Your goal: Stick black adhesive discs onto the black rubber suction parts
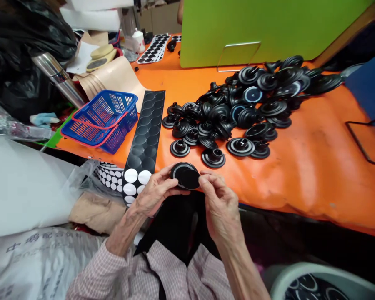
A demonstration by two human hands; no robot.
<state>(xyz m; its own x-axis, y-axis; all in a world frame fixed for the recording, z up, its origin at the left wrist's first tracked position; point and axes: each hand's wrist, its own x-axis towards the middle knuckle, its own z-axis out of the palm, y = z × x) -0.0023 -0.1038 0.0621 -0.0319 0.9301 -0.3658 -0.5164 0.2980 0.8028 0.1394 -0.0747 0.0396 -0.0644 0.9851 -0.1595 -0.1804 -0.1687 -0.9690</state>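
My left hand (158, 189) grips a round black part (178, 168) by its left side, just over the table's front edge. My right hand (218, 196) pinches the right edge of a black disc sticker (189, 178), which overlaps the face of that part. Left of them lies a long black strip of round stickers (146, 129), with white circles at its near end hanging over the edge. Several black knob-like parts (218, 112) are heaped on the orange table (300, 179) beyond my hands.
A blue basket (118, 129) with a red handle stands at the left, beside a steel flask (59, 79). A green board (268, 29) rises at the back. At bottom right, a pale bucket (287, 275) holds black parts.
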